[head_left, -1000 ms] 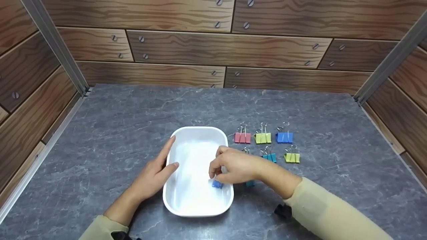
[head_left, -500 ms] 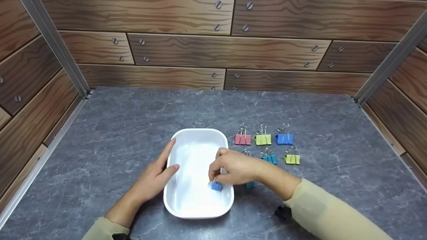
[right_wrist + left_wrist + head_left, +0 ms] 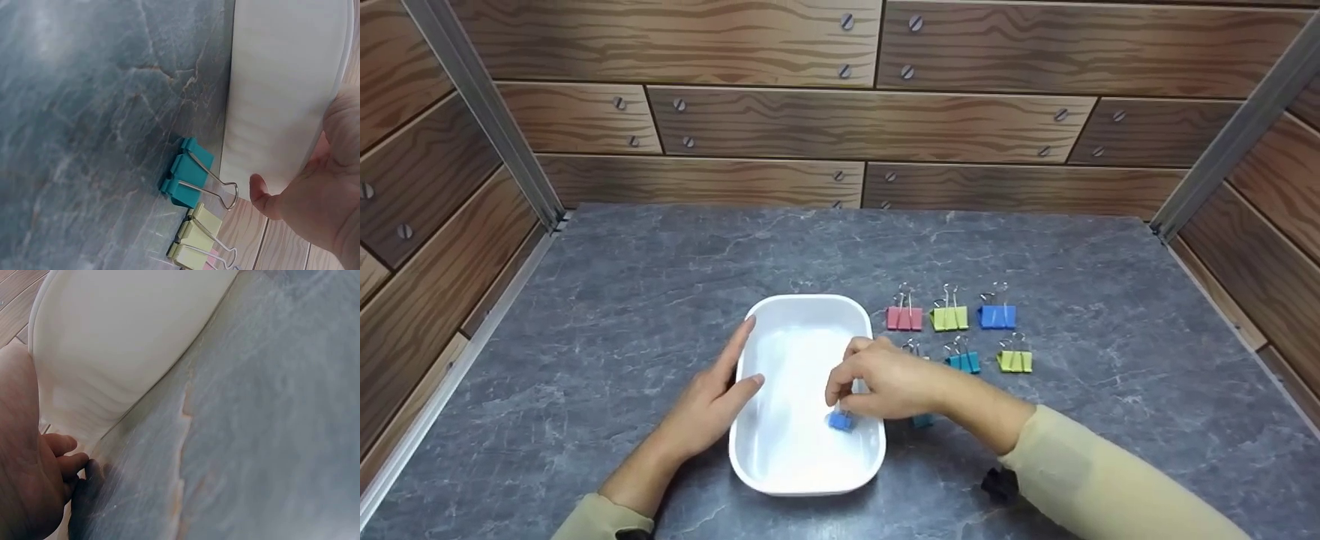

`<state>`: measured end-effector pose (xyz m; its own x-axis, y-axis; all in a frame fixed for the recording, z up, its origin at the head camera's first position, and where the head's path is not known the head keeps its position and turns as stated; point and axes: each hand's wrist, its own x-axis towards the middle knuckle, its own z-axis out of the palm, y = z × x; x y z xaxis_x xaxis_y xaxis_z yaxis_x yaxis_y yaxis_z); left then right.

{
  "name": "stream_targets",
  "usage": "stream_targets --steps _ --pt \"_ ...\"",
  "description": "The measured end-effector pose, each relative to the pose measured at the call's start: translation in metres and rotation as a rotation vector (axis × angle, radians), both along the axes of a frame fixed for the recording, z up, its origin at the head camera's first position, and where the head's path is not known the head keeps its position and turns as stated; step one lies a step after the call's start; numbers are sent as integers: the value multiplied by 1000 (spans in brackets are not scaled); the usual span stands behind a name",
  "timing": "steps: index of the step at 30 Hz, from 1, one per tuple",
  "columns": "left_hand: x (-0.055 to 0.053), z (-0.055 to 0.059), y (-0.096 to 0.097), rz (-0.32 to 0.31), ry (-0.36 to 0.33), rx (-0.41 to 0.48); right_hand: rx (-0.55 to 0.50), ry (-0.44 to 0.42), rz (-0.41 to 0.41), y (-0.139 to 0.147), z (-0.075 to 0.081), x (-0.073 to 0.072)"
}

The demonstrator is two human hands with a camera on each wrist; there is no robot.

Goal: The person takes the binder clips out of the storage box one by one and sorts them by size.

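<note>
A white rectangular container point(image 3: 806, 489) sits on the dark marbled table. My left hand point(image 3: 701, 405) rests at its left side, thumb over the rim and index finger stretched along the edge. In the left wrist view, loosely bent fingers point(image 3: 68, 464) show beside the container's outer wall. My right hand point(image 3: 881, 379) reaches over the right rim and pinches a small blue binder clip point(image 3: 840, 421) low inside the container. The fingertips partly cover the clip's wire handles. In the right wrist view, the container's wall hides the clip.
Right of the container stand several binder clips: pink point(image 3: 904, 318), yellow-green point(image 3: 949, 318), larger blue point(image 3: 997, 316), teal point(image 3: 963, 363) and smaller yellow-green point(image 3: 1015, 361). Another teal clip point(image 3: 188, 174) stands close to the container's wall, under my right forearm. Wood-patterned walls point(image 3: 780, 124) enclose the table.
The blue binder clip has shifted slightly left inside the container, with my right hand. My left hand keeps its place on the rim. The whole head view has slid a little downward.
</note>
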<state>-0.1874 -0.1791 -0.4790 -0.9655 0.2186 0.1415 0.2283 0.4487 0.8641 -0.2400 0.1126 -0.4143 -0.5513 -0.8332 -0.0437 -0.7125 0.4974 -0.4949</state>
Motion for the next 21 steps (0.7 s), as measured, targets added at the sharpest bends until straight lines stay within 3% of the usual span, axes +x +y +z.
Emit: stream_targets --steps 8,13,21 --pt "0 0 1 -3 -6 3 -90 52 -34 1 -5 1" --pt "0 0 1 -8 -8 9 -199 120 -100 2 -4 0" --pt "0 0 1 2 1 -2 -422 81 -191 20 18 -1"
